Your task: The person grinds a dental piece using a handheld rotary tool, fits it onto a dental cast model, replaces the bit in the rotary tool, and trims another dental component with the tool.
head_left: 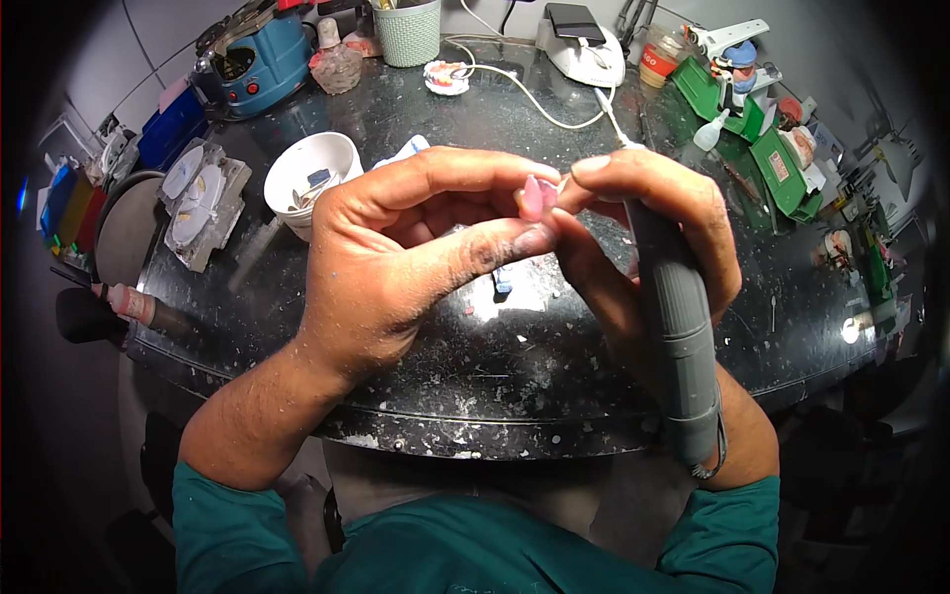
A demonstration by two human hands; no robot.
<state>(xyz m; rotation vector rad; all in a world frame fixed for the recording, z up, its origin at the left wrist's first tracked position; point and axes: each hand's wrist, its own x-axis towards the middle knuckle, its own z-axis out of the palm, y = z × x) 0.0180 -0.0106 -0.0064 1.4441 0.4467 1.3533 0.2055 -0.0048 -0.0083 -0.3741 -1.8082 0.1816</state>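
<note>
My left hand (376,257) pinches a small pink piece (537,198) between curled thumb and forefinger, high over the bench. My right hand (683,228) grips a long grey cylindrical handpiece (673,337), with a dark cord looped at its lower end, and brings its thumb and fingertips against the pink piece. The handpiece's working tip is too small or hidden to make out clearly. Below the hands lie a small blue item (503,279) and scattered white bits on the speckled black bench (475,376).
A white tub (307,168), plaster slab (198,208), blue machine (252,69), mesh cup (406,30), white device (582,54) with cable and dental model (445,77) surround the hands. Green trays (782,173) with models line the right; a bottle (134,302) stands at left.
</note>
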